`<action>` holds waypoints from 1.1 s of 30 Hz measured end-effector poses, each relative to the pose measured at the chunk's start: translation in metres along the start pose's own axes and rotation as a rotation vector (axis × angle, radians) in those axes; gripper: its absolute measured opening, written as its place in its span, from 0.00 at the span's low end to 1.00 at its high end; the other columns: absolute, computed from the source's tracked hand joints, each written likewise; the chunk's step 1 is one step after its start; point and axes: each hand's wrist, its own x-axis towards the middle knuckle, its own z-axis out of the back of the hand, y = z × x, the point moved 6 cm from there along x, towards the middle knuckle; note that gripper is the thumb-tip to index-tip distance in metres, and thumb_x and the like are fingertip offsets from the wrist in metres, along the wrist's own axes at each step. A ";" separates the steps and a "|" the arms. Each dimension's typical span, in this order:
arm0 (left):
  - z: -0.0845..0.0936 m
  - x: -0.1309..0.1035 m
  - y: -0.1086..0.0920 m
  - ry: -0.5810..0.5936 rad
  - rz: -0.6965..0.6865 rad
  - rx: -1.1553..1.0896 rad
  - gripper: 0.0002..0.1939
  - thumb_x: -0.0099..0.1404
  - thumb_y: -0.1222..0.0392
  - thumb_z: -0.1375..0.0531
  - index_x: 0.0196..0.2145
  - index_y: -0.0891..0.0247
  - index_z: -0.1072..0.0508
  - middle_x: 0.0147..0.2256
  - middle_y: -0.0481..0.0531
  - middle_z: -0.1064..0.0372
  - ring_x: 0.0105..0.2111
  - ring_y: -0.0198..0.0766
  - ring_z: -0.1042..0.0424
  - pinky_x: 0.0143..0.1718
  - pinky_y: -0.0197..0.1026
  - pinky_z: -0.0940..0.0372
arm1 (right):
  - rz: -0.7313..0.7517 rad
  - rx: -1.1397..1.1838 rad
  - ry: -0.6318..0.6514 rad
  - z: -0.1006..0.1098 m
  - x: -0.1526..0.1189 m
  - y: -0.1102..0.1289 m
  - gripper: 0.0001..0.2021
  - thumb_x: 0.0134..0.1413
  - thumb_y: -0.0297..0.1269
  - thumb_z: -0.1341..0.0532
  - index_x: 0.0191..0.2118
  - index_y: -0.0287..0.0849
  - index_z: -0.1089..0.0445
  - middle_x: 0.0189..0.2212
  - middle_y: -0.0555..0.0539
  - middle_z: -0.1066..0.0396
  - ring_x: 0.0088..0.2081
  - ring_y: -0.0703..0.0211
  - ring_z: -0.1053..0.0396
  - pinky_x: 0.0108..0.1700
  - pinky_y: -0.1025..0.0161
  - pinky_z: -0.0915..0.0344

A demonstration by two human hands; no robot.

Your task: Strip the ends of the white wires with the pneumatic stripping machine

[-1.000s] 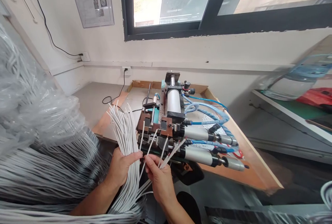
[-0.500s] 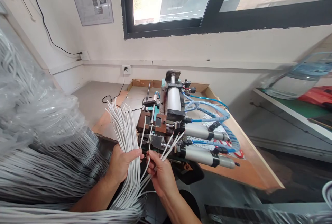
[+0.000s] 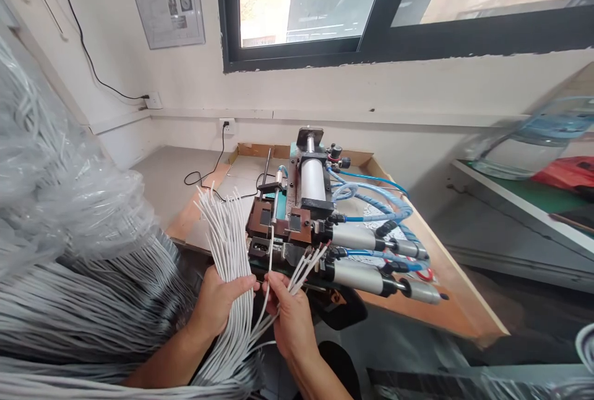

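My left hand (image 3: 220, 301) is closed round a thick bundle of white cables (image 3: 228, 236), whose cut ends stand upward. Close beside it, my right hand (image 3: 290, 310) pinches a single white cable (image 3: 270, 258) between thumb and finger. That cable's upper end reaches into the jaws of a pneumatic machine (image 3: 278, 221) on the bench. Several more white cables (image 3: 309, 267) lie in the crook of my right hand, with reddish tips at their ends. The lower part of the bundle runs down between my forearms.
A heap of grey cables (image 3: 93, 301), partly under clear plastic (image 3: 78, 190), fills the left side. Silver cylinders (image 3: 362, 277) and blue air hoses (image 3: 394, 202) extend right from the machine. A wooden border (image 3: 459, 282) edges the bench. A large water bottle (image 3: 524, 146) lies on a shelf at right.
The machine's jaws have opened apart and its cylinder rods now stick out to the right. A cable that stood beside my left thumb is gone from there. More cables lie in my right hand.
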 end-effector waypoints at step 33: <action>0.015 -0.015 0.021 -0.013 0.018 -0.040 0.07 0.41 0.68 0.34 0.23 0.67 0.25 0.21 0.47 0.28 0.23 0.34 0.32 0.27 0.35 0.37 | -0.034 -0.093 0.009 0.009 -0.009 -0.008 0.14 0.31 0.42 0.31 0.25 0.35 0.26 0.15 0.52 0.38 0.17 0.71 0.47 0.19 0.71 0.54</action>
